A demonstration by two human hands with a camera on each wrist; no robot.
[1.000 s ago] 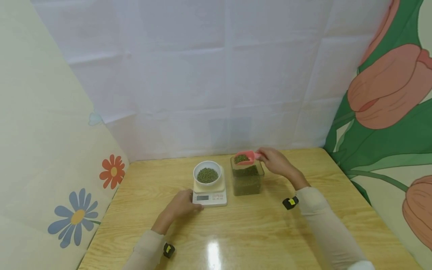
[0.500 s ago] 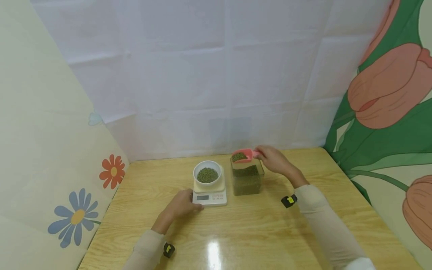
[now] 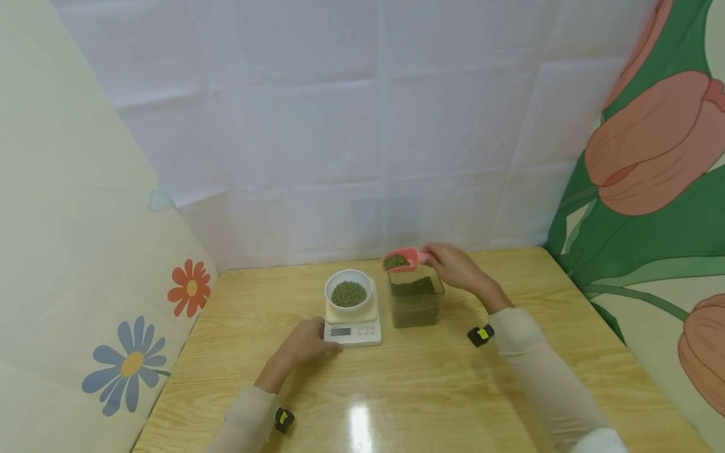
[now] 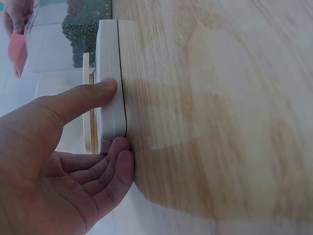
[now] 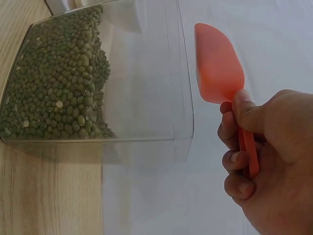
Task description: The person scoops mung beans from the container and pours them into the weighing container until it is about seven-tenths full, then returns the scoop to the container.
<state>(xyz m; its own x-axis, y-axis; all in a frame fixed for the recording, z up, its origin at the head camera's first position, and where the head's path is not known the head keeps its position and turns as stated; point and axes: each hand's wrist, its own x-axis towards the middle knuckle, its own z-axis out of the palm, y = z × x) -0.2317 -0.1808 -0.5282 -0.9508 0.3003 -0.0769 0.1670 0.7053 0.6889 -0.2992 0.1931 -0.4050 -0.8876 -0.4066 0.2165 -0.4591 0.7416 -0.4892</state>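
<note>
In the head view my right hand (image 3: 453, 264) grips the handle of a pink scoop (image 3: 410, 258) heaped with mung beans (image 3: 396, 262). The scoop is above the rim of a clear plastic container (image 5: 146, 139), partly filled with green mung beans (image 5: 58, 83). A white bowl (image 3: 334, 286) holding mung beans (image 3: 348, 294) stands on a kitchen scale (image 3: 368, 333), left of the container. My left hand (image 3: 306, 343) holds the scale's front left corner; in the left wrist view the thumb lies on its front edge and the fingers touch its side.
A wooden table (image 3: 430, 390) bears everything. White cloth (image 3: 306, 157) hangs behind it. Flower-patterned panels stand at the left (image 3: 85, 251) and right (image 3: 640, 283). A small black device with a yellow mark (image 3: 480, 335) is at the right wrist.
My right hand has moved the loaded scoop left and slightly up, toward the bowl side of the container. My left hand and the scale have stayed in place.
</note>
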